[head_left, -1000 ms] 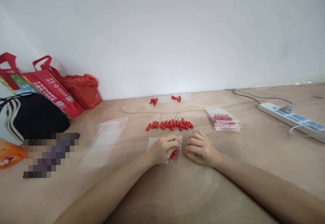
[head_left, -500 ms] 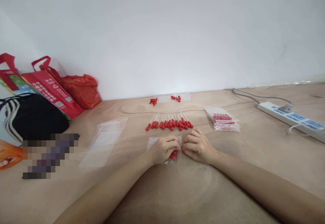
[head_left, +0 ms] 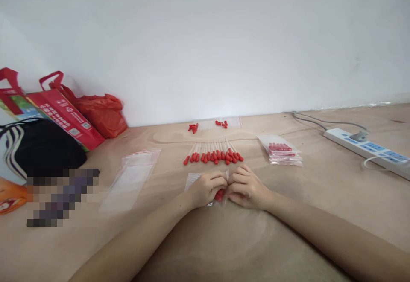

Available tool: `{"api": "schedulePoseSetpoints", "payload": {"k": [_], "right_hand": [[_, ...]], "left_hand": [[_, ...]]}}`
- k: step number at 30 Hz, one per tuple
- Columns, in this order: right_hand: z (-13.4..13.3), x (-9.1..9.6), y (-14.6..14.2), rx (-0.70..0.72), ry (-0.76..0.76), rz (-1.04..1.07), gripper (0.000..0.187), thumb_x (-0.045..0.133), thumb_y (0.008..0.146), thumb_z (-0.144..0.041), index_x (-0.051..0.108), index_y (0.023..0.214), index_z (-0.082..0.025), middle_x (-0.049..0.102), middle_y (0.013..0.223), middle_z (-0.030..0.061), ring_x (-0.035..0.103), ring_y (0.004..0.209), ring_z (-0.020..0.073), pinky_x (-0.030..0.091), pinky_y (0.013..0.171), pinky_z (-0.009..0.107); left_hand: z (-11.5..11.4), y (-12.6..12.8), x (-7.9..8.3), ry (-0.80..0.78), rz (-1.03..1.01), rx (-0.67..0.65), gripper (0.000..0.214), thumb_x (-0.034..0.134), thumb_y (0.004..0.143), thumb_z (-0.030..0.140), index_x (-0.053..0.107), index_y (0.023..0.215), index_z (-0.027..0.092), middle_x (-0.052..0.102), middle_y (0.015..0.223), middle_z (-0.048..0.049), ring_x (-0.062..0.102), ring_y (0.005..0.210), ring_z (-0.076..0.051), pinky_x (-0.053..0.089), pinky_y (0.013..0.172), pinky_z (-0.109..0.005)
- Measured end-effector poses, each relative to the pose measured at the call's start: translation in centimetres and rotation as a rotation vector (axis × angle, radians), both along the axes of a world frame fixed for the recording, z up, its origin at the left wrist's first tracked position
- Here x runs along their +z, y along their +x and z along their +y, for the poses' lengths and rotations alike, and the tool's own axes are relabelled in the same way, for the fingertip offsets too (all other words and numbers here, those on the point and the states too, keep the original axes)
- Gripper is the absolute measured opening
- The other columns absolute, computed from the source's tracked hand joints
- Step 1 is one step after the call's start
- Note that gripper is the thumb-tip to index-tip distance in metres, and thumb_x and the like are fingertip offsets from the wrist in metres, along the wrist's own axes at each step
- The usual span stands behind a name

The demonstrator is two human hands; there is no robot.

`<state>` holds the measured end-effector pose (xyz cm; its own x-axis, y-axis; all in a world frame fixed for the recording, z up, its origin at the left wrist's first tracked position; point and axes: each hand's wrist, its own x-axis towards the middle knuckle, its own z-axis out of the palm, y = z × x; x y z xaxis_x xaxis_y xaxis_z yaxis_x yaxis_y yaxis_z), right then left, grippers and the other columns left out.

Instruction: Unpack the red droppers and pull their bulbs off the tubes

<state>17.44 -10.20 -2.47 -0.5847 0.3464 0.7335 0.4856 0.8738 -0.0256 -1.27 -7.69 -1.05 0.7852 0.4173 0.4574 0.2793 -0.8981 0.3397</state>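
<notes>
My left hand (head_left: 209,188) is closed on a clear zip bag (head_left: 192,179), which lies on its side on the table with red-bulbed droppers (head_left: 219,195) inside. At the bag's right end, where the opening edge is, my right hand (head_left: 247,188) pinches the plastic with bent fingers. Both hands nearly meet there, and the fingertips partly hide the bag and its contents. Just beyond the hands lies a row of droppers (head_left: 214,156), red bulbs toward me and thin pale stems pointing away.
Flat zip bags (head_left: 133,179) lie at left; a stack of filled bags (head_left: 282,152) at right. Loose red bulbs (head_left: 193,127) sit near the wall. A power strip (head_left: 368,147) with cables is at far right. Shopping bags (head_left: 68,115) and a black bag (head_left: 48,147) stand at left.
My right hand has shifted slightly left, closer to the left hand, and its fingers now meet the bag's right edge. The left hand stays nearly still.
</notes>
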Motion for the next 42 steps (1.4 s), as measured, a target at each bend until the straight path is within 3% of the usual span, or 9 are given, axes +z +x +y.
{"api": "schedulePoseSetpoints", "payload": {"k": [8, 15, 23, 29, 35, 42], "right_hand": [[-0.1, 0.1, 0.1, 0.081, -0.019, -0.013, 0.010, 0.050, 0.077, -0.013, 0.051, 0.069, -0.019, 0.062, 0.073, -0.0026, 0.048, 0.075, 0.0109, 0.035, 0.072, 0.028], [-0.2, 0.2, -0.1, -0.003, 0.069, 0.045, 0.006, 0.053, 0.078, -0.015, 0.057, 0.076, -0.019, 0.064, 0.071, -0.0016, 0.050, 0.076, 0.0121, 0.035, 0.073, 0.031], [-0.1, 0.1, 0.0, -0.070, 0.115, -0.032, 0.014, 0.047, 0.079, -0.011, 0.057, 0.074, -0.018, 0.063, 0.069, -0.0005, 0.048, 0.073, 0.0126, 0.032, 0.073, 0.033], [-0.2, 0.2, -0.2, -0.083, 0.173, -0.115, 0.025, 0.037, 0.080, -0.006, 0.051, 0.062, -0.016, 0.056, 0.061, -0.0007, 0.044, 0.067, 0.0114, 0.030, 0.074, 0.032], [0.0, 0.5, -0.1, -0.074, 0.192, -0.175, 0.030, 0.032, 0.084, -0.006, 0.050, 0.062, -0.016, 0.052, 0.059, -0.0023, 0.043, 0.066, 0.0105, 0.028, 0.076, 0.032], [0.5, 0.7, 0.9, 0.020, 0.003, -0.289, 0.022, 0.037, 0.083, -0.010, 0.054, 0.071, -0.018, 0.059, 0.072, 0.0007, 0.044, 0.075, 0.0136, 0.029, 0.074, 0.031]], "left_hand": [[0.1, -0.1, 0.0, 0.014, 0.018, -0.018, 0.026, 0.029, 0.082, 0.009, 0.053, 0.074, 0.016, 0.060, 0.081, -0.0051, 0.056, 0.077, -0.012, 0.045, 0.071, -0.022], [0.3, -0.1, -0.2, 0.059, -0.028, -0.018, 0.025, 0.031, 0.085, 0.010, 0.054, 0.078, 0.014, 0.061, 0.082, -0.0059, 0.057, 0.079, -0.012, 0.045, 0.072, -0.021], [0.7, -0.2, 0.5, 0.365, 0.186, -0.078, 0.026, 0.032, 0.089, 0.014, 0.057, 0.082, 0.012, 0.061, 0.083, -0.0063, 0.056, 0.078, -0.014, 0.046, 0.072, -0.024], [1.0, 0.1, 0.6, 0.560, 0.231, -0.151, 0.028, 0.035, 0.088, 0.012, 0.053, 0.066, 0.014, 0.059, 0.074, -0.0029, 0.053, 0.071, -0.013, 0.044, 0.064, -0.023], [1.1, 0.0, 1.0, 0.536, 0.301, -0.162, 0.028, 0.035, 0.088, 0.011, 0.050, 0.064, 0.015, 0.058, 0.074, -0.0012, 0.053, 0.073, -0.011, 0.043, 0.063, -0.020], [1.1, -0.8, 1.6, 0.470, 0.336, -0.081, 0.027, 0.031, 0.090, 0.014, 0.054, 0.077, 0.014, 0.062, 0.085, -0.0041, 0.056, 0.084, -0.013, 0.045, 0.066, -0.020]]}}
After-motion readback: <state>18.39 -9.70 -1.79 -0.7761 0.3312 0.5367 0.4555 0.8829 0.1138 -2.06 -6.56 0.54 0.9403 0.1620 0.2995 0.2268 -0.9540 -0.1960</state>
